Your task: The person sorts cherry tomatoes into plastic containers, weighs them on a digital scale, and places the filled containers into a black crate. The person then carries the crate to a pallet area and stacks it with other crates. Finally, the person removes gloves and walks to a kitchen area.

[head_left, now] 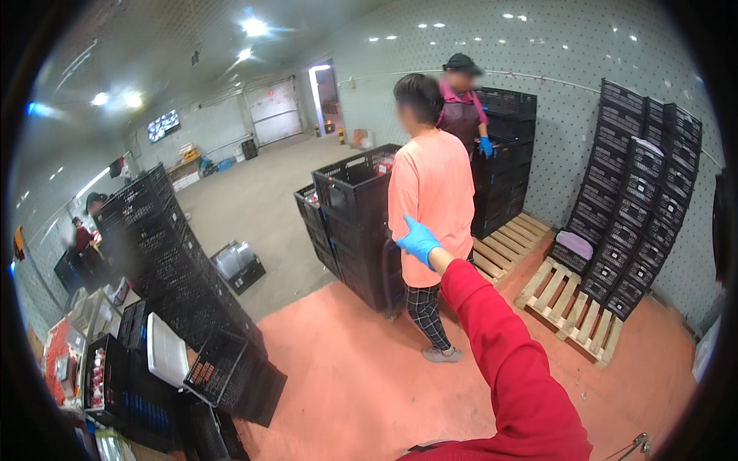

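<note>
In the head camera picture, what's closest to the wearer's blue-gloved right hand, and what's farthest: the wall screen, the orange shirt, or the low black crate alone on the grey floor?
1. Orange shirt: just beyond the right hand.
2. Low black crate: farther off, to the left on the floor.
3. Wall screen: farthest, on the back wall, upper left.

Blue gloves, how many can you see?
2. One blue glove is on the wearer's right hand, by the orange shirt; another is on a co-worker's hand beside black crates. More may be hidden.
</note>
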A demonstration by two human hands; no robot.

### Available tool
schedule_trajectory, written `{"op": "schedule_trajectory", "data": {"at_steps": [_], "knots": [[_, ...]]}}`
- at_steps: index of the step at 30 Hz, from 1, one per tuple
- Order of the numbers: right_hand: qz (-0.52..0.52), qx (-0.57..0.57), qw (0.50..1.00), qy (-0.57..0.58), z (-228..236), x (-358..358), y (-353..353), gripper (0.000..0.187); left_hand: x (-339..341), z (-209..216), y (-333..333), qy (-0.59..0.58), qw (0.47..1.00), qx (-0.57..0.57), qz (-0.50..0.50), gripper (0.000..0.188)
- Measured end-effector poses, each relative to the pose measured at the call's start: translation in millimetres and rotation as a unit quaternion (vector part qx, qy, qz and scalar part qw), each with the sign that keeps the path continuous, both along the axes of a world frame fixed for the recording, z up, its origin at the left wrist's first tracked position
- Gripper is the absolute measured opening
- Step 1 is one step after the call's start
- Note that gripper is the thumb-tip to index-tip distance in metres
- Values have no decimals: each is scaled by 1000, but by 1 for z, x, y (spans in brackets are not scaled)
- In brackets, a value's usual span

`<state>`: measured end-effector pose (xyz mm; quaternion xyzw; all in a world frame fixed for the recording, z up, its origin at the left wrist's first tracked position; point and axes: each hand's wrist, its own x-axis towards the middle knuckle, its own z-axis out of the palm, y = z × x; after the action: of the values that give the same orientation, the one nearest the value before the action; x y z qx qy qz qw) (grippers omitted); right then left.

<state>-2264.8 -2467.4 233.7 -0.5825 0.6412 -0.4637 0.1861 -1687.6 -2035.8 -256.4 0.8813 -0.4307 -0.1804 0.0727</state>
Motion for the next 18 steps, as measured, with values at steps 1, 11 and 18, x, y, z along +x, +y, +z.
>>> {"op": "schedule_trajectory", "data": {"at_steps": [1, 11, 18], "knots": [[-3, 11, 1000, 0, 3, 4, -7, 72, 4, -5, 11, -5, 1000, 3, 7, 40], [-18, 14, 991, 131, 43, 50, -51, 69, 26, -49, 38, 14, 998, -42, 42, 36], [21, -7, 985, 169, 22, 83, -55, 62, 43, -64, 59, -20, 999, -42, -2, 33]]}}
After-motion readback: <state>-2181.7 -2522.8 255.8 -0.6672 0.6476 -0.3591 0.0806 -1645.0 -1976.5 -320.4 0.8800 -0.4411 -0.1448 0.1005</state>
